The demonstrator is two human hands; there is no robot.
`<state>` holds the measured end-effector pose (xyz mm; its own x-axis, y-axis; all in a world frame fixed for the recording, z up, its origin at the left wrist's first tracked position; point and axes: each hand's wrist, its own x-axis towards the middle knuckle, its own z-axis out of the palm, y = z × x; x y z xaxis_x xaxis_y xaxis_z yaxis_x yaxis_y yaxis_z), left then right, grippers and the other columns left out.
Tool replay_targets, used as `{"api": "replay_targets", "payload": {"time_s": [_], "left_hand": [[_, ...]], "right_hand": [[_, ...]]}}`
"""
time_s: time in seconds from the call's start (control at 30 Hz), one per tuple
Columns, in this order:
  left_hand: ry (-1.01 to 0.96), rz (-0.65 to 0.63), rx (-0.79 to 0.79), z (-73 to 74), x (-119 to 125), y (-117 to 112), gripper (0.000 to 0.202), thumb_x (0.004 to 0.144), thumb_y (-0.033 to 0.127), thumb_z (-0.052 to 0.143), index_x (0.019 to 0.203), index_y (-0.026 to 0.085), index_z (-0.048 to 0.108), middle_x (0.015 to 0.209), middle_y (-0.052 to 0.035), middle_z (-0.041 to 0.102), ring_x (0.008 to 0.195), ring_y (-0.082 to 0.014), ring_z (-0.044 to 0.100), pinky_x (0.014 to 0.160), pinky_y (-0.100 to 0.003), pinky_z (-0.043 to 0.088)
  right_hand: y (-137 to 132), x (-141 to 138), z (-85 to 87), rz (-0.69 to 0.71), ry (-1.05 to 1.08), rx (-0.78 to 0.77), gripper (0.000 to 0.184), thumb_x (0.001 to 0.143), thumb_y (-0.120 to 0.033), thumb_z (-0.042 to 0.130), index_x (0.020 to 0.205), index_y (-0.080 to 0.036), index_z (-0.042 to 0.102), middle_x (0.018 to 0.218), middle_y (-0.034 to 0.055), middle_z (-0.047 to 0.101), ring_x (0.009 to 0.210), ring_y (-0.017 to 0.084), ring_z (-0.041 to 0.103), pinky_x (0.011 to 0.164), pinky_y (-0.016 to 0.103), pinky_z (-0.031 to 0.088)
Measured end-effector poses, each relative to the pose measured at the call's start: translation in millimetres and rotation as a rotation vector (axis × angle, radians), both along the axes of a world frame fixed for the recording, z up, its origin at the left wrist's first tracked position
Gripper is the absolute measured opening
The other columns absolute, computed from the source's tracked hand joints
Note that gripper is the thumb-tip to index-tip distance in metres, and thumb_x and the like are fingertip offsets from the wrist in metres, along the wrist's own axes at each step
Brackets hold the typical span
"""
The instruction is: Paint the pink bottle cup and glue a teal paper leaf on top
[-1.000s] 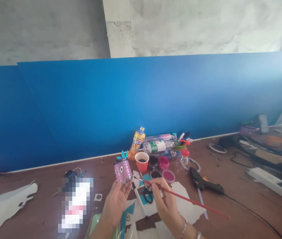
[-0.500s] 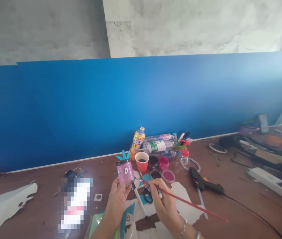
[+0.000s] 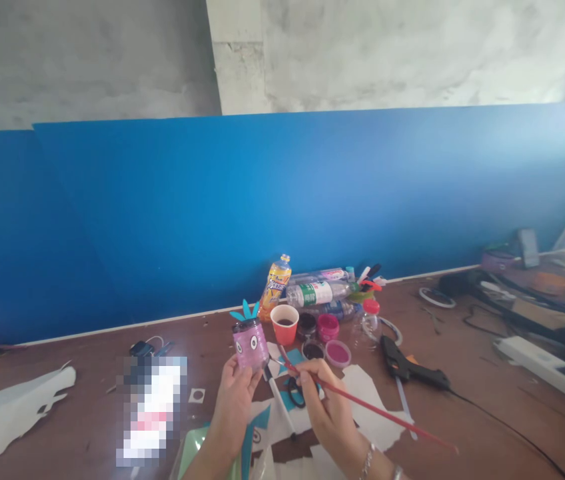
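Note:
Between the fingers of my left hand is a small purple-painted jar, held upright by its lower part. It has two paper eyes, a dark rim and blue leaf shapes standing at its top. My right hand pinches a thin red paintbrush near its bristle end, its tip a little right of the jar. Beneath the hands lie a white marker, black-handled scissors and scraps of white and blue paper. A red paper cup of dark liquid stands behind, beside open pots of pink paint and black paint.
A glue gun with its cord lies to the right, near a power strip. Plastic bottles rest against the blue partition. A pixelated bright object and cut white paper lie to the left.
The jar has tilted very slightly to the left in my left hand. My right hand and the paintbrush have barely moved.

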<state>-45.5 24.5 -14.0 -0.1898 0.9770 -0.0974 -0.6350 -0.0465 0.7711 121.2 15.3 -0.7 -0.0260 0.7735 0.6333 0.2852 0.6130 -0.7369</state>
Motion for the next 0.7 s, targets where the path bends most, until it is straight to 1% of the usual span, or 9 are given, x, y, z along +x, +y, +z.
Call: {"api": "replay_targets", "payload": {"time_s": [0.2,0.3,0.4,0.53,0.7], "left_hand": [[0.035,0.001,0.043,1.1,-0.8,-2.2,0.04,0.07,0.034,0.073,0.103,0.023,0.053,0.103,-0.0041,0.068,0.107,-0.0206,0.061,0.107,-0.04,0.036],[0.054,0.011,0.029,0.6,-0.4,-2.1,0.039,0.072,0.032,0.072,0.104,0.024,0.052,0.105,-0.0038,0.067,0.107,-0.0198,0.062,0.107,-0.04,0.036],[0.071,0.031,0.013,0.9,-0.2,-2.1,0.04,0.072,0.031,0.072,0.106,0.024,0.051,0.108,-0.004,0.066,0.107,-0.0199,0.061,0.106,-0.04,0.036],[0.089,0.009,0.013,4.0,0.5,-4.0,0.043,0.073,0.03,0.072,0.109,0.023,0.048,0.114,-0.0056,0.065,0.11,-0.0191,0.059,0.107,-0.038,0.034],[0.09,0.055,-0.006,4.3,3.0,-3.6,0.05,0.069,0.031,0.075,0.109,0.023,0.047,0.112,-0.0068,0.065,0.111,-0.0211,0.059,0.107,-0.04,0.032]], "right_hand": [[-1.2,-0.1,2.4,0.009,-0.012,0.013,0.015,0.093,-0.021,0.043,0.087,-0.02,0.057,0.072,0.0016,0.06,0.063,0.014,0.056,0.059,0.023,0.044],[-2.0,-0.4,2.6,0.014,-0.012,0.019,0.016,0.093,-0.021,0.043,0.086,-0.02,0.057,0.073,0.0018,0.059,0.064,0.014,0.056,0.06,0.023,0.044],[-2.5,-0.9,2.7,0.02,-0.013,0.024,0.016,0.093,-0.021,0.042,0.087,-0.02,0.057,0.073,0.0021,0.06,0.065,0.014,0.056,0.059,0.023,0.044],[-2.9,-1.1,3.3,0.029,-0.012,0.014,0.015,0.093,-0.021,0.042,0.087,-0.02,0.056,0.074,0.0018,0.06,0.064,0.014,0.055,0.059,0.023,0.044],[-4.2,-1.5,3.3,0.03,-0.026,0.017,0.016,0.093,-0.02,0.042,0.086,-0.02,0.057,0.073,0.0017,0.059,0.064,0.014,0.055,0.061,0.024,0.045]]}}
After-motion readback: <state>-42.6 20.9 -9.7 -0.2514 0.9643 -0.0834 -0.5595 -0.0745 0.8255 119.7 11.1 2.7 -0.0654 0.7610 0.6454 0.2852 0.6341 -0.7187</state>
